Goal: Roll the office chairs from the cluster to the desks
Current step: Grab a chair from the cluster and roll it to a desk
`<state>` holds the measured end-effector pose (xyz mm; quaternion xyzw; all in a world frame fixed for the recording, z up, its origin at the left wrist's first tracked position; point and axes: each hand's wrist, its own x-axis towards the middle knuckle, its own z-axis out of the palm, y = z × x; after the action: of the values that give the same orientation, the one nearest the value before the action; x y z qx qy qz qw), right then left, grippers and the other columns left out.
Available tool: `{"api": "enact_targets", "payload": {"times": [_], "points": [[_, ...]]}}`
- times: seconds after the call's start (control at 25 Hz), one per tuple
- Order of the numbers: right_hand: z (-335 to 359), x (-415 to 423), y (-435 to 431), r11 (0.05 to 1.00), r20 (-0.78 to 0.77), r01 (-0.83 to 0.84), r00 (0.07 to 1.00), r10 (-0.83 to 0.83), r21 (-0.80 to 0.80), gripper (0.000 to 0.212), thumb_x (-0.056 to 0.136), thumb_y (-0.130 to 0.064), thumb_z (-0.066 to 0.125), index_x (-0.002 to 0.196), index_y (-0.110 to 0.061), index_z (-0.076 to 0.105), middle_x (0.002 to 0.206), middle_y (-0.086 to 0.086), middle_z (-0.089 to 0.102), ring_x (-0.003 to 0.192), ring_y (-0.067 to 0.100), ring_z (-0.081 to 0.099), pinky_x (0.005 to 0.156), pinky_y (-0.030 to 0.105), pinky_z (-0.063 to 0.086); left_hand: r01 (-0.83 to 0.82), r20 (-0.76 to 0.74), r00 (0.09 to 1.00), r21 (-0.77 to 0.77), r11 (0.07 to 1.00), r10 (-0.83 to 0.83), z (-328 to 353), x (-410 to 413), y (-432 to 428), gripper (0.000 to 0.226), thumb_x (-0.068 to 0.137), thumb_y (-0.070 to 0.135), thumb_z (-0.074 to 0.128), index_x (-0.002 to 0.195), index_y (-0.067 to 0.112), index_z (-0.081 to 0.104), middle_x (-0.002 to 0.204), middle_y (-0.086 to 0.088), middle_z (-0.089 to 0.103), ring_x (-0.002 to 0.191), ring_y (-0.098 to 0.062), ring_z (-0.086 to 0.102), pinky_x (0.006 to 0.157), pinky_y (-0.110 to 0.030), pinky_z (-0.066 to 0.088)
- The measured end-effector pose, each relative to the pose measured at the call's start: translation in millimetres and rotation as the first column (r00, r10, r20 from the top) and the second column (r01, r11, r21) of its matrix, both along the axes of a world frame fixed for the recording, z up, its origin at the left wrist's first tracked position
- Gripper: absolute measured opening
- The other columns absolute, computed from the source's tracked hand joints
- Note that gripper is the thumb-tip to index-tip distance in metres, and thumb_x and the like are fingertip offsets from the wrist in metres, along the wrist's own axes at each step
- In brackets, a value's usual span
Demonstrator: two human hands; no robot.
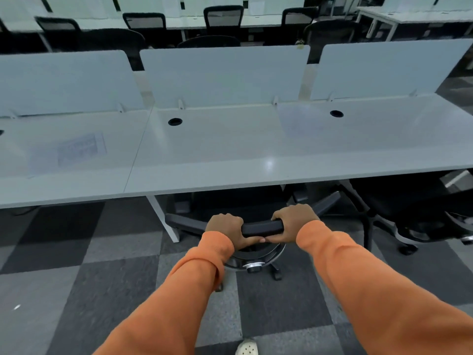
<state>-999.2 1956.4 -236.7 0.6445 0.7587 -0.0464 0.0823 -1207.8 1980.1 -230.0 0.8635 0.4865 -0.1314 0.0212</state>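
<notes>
A black office chair (261, 228) stands right in front of me, its seat tucked under the white desk (230, 155). My left hand (225, 228) and my right hand (293, 220) both grip the top edge of its backrest, thumbs nearly touching underneath. Both arms wear orange sleeves. The chair's wheeled base (256, 266) shows below my hands on the carpet. A second black chair (414, 208) sits under the same desk to the right.
White divider panels (225, 75) stand along the desk's back edge. A white desk leg (163, 217) is just left of the chair. More black chairs (224, 17) and desks fill the rows behind. The floor is grey checked carpet; my shoe (247, 348) shows at the bottom.
</notes>
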Motion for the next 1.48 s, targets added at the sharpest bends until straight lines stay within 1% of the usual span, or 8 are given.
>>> {"api": "enact_targets", "payload": {"times": [0.24,0.72,0.84,0.96,1.08,1.16,1.24,1.48], "points": [[1,-5,62,0.999,0.034,-0.029,0.999,0.029,0.023,0.069,0.064,-0.09,0.045,0.101,-0.036,0.066,0.078,-0.011,0.067,0.075,0.015,0.063,0.072,0.031,0.049,-0.063,0.039,0.997,0.03,0.998,0.061,-5,-2,65,0.082,0.063,0.097,0.036,0.082,0.023,0.064,0.076,0.003,0.066,0.071,-0.021,0.061,0.064,-0.032,0.044],[-8,7,93,0.996,-0.094,-0.078,0.992,0.082,0.049,0.071,0.064,-0.091,0.047,0.104,-0.034,0.063,0.083,-0.011,0.067,0.078,0.015,0.062,0.067,0.029,0.045,-0.163,0.102,0.982,0.022,0.986,0.16,-14,4,97,0.08,0.057,0.096,0.042,0.092,0.029,0.065,0.079,0.009,0.068,0.076,-0.017,0.064,0.069,-0.032,0.048],[-7,11,90,0.993,-0.176,-0.114,0.977,0.118,0.034,0.065,0.068,-0.087,0.05,0.11,-0.039,0.062,0.088,-0.013,0.068,0.083,0.015,0.063,0.069,0.029,0.044,-0.187,0.07,0.98,-0.019,0.982,0.187,-13,7,97,0.085,0.06,0.094,0.045,0.109,0.028,0.064,0.091,0.008,0.07,0.086,-0.017,0.066,0.082,-0.034,0.05],[-7,16,88,0.981,-0.31,-0.137,0.935,0.175,0.139,0.051,0.079,-0.077,0.047,0.106,-0.038,0.065,0.085,-0.014,0.068,0.08,0.013,0.063,0.079,0.031,0.044,-0.244,0.087,0.966,-0.021,0.97,0.245,-10,11,91,0.089,0.062,0.088,0.056,0.127,0.026,0.051,0.116,0.005,0.066,0.111,-0.022,0.06,0.102,-0.043,0.036],[-11,15,91,0.948,-0.373,-0.145,0.894,0.248,0.283,0.045,0.089,-0.066,0.038,0.097,-0.03,0.064,0.09,-0.012,0.065,0.084,0.014,0.06,0.087,0.036,0.035,-0.347,0.25,0.911,0.031,0.937,0.329,-12,11,70,0.097,0.068,0.077,0.064,0.14,0.016,0.043,0.137,-0.005,0.054,0.129,-0.026,0.046,0.115,-0.043,0.023],[-13,4,95,0.933,-0.373,-0.187,0.878,0.299,0.307,0.039,0.092,-0.059,0.044,0.105,-0.027,0.062,0.1,-0.008,0.064,0.092,0.017,0.059,0.09,0.038,0.034,-0.394,0.446,0.828,0.031,0.919,0.34,-16,4,51,0.091,0.074,0.056,0.075,0.142,0.006,0.042,0.139,-0.011,0.051,0.133,-0.028,0.042,0.12,-0.037,0.011],[-14,-17,95,0.899,-0.347,-0.268,0.854,0.388,0.347,0.037,0.091,-0.053,0.049,0.113,-0.025,0.061,0.107,-0.005,0.063,0.1,0.019,0.058,0.094,0.04,0.032,-0.486,0.546,0.745,0.053,0.872,0.383,-13,-8,29,0.078,0.076,0.037,0.078,0.138,0.001,0.046,0.137,-0.015,0.052,0.133,-0.03,0.044,0.12,-0.034,0.009],[7,-132,74,0.798,-0.407,-0.445,0.694,0.594,0.406,0.042,0.085,-0.05,0.048,0.112,-0.022,0.061,0.11,-0.005,0.063,0.104,0.02,0.059,0.1,0.045,0.035,-0.738,0.568,0.566,0.025,0.675,0.598,21,-79,-35,0.052,0.091,0.023,0.061,0.137,0.002,0.049,0.139,-0.014,0.053,0.132,-0.027,0.045,0.118,-0.032,0.016]]}}
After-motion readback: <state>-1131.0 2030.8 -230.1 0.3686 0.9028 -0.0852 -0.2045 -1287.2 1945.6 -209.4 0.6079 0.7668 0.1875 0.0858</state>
